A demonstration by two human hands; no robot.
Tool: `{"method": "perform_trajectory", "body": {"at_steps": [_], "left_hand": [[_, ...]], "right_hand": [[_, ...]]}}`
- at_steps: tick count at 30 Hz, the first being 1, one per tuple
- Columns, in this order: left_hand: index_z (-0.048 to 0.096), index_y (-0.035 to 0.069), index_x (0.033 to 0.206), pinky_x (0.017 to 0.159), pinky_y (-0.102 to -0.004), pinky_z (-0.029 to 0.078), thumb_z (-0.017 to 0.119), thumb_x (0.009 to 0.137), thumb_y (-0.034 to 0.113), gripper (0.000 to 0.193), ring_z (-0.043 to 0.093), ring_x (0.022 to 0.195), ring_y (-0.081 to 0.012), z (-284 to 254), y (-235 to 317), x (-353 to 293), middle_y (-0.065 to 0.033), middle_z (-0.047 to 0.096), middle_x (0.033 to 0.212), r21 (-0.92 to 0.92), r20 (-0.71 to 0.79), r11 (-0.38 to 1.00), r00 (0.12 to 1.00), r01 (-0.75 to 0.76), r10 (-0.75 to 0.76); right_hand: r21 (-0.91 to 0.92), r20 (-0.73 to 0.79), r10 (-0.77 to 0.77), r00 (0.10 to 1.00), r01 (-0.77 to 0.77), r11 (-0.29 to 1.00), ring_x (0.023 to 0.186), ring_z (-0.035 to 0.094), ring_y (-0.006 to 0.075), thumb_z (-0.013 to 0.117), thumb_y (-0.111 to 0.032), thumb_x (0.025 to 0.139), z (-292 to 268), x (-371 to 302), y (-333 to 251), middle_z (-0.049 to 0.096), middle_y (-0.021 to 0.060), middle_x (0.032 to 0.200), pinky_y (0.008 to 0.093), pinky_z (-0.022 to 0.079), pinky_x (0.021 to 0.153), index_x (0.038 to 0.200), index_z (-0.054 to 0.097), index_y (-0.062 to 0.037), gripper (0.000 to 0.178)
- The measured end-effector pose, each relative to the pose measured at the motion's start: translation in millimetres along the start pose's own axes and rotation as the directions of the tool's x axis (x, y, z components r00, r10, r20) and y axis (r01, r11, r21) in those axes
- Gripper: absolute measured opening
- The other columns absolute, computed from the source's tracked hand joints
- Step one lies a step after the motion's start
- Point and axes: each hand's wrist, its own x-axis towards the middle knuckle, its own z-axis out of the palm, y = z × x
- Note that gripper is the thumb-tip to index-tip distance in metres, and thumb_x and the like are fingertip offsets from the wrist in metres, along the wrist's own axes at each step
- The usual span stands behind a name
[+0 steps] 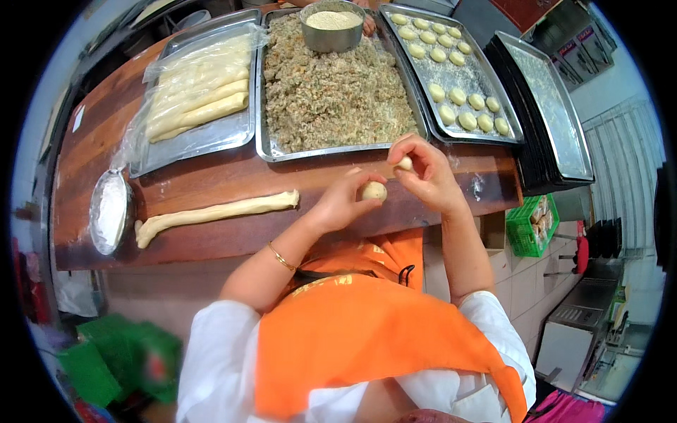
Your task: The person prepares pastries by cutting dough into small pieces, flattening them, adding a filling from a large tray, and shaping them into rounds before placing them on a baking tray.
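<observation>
Between the left hand's [345, 198] fingers sits a gripped dough ball [373, 191]; just beside, the right hand's [431, 175] fingertips pinch a smaller lump [404, 163]; filling [335, 99] lies beyond both, apparently for easy reach.

A wooden table [211, 182] stands on pale floor tiles [166, 285].

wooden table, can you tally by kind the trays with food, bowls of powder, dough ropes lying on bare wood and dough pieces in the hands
trays: 3 (left tray, middle tray, right tray)
bowls: 2 (side bowl, deep bowl)
dough rope: 1
dough pieces: 2 (round piece in left hand, small piece in right hand)
total: 8
</observation>
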Motion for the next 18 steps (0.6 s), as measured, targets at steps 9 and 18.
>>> {"method": "perform_trajectory", "body": {"at_steps": [9, 18], "left_hand": [[0.045, 0.0, 0.146, 0.113, -0.041, 0.038, 0.062, 0.096, 0.029, 0.06, 0.049, 0.134, -0.0377, 2, -40, 20, -0.0235, 0.053, 0.141, -0.06, -0.063, 0.994, 0.994, 0.089, -0.093], [0.037, 0.001, 0.15, 0.12, -0.0465, 0.026, 0.057, 0.098, 0.038, 0.067, 0.034, 0.146, -0.0334, 46, -17, 69, -0.0191, 0.04, 0.155, 0.788, 0.253, 0.515, 0.94, -0.337, 0.227]], "right_hand": [[-0.615, -0.339, -0.135, 0.931, -0.111, 0.781, 0.13, 0.05, 0.0357, 0.064, -0.004, 0.079, -4, -61, 83, 0.057, 0.0143, 0.136, 0.0447, 0.039, 0.11, 0.121, 0.065, -0.0102, 0.042], [-0.469, -0.62, -0.163, 0.768, -0.197, 0.861, 0.124, 0.056, 0.0316, 0.062, 0.0, 0.083, -21, -87, 78, 0.063, 0.0122, 0.128, 0.0412, 0.042, 0.108, 0.11, 0.067, -0.0053, 0.028]]}}
